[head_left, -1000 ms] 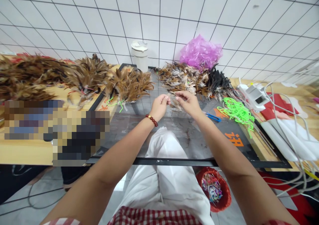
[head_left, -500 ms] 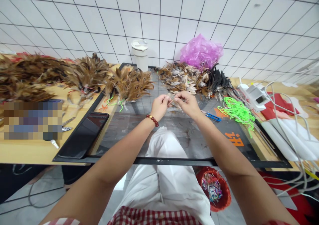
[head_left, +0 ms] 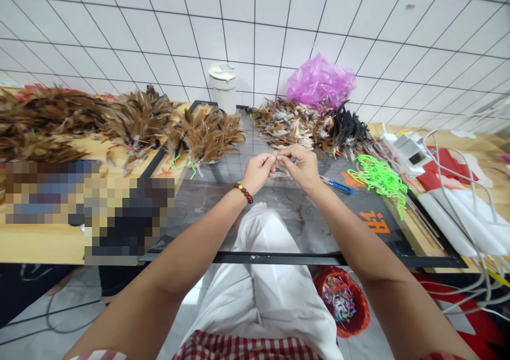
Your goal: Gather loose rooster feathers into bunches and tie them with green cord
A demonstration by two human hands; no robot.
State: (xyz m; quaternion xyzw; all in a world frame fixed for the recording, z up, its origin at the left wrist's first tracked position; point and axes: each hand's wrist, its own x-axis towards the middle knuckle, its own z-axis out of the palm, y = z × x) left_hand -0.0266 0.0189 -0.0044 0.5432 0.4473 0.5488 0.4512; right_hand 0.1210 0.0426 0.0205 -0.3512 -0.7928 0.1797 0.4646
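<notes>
**Gap closed at the fingertips**

From my remote post: right hand (head_left: 302, 167) has drawn in to meet left hand (head_left: 256, 173) — both pinched narrow, tips touching, grip contents too small to tell. Pale feather wisps (head_left: 282, 175) show just below. Delicate two-handed work, I judge. Beyond: feather pile (head_left: 292, 126).

Taking the left grip (head_left: 261, 172) and right grip (head_left: 298, 167) as the clock's centre, over the panel (head_left: 199, 206) on the tabletop (head_left: 43, 243), a feather pile (head_left: 292, 127) lies between 12 and 1 o'clock, a plastic bag (head_left: 321, 82) behind it at 1. A feather bunch (head_left: 209, 136) lies at 10, before the cup (head_left: 223, 91) at 11. Snips (head_left: 339, 186) lie between 3 and 4, nearer than the cord heap (head_left: 380, 176) at 3. Below, a basket (head_left: 362, 317) stands at 5.
</notes>
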